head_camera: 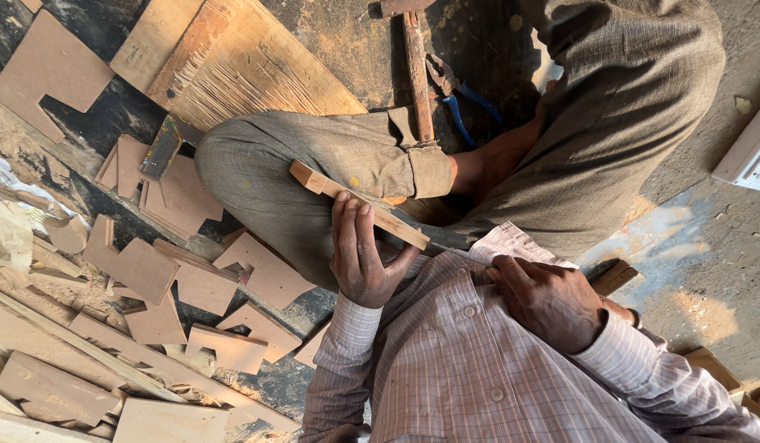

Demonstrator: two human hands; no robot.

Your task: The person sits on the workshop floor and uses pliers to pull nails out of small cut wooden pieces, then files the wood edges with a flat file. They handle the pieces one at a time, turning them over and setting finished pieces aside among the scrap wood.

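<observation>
We see one narrow wooden strip (359, 205), pale tan with a rougher, lighter edge, lying slantwise from about ten o'clock down to four o'clock across a bent knee in grey-brown cloth. Its upper end, stepped like a small block, juts free toward ten o'clock; its lower end points at four o'clock near a checked shirt. The left hand (361, 254) grips it from six o'clock, fingers laid over its face and thumb under its lower edge
</observation>
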